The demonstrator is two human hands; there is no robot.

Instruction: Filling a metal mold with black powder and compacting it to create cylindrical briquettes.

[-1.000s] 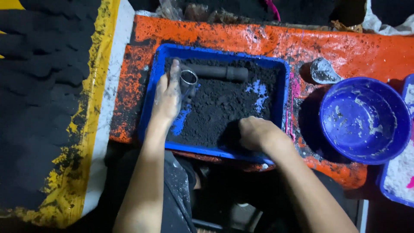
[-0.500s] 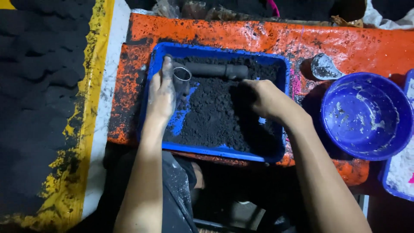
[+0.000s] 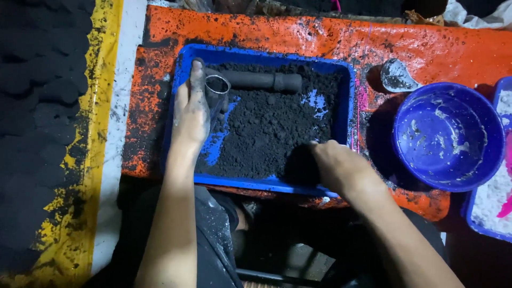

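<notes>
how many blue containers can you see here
3: the tray of black powder under both hands, the round bowl to its right, and a tray cut off at the right edge; more may lie outside view.

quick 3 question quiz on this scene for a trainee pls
1. True or false: the left hand holds a small open tube over the blue tray.
2. Where is the right hand? A) in the blue bowl B) in the black powder near the tray's front edge C) on the dark cylinder
3. What lies along the tray's far side?

Key: 1 true; 2 B; 3 the dark cylinder.
</notes>
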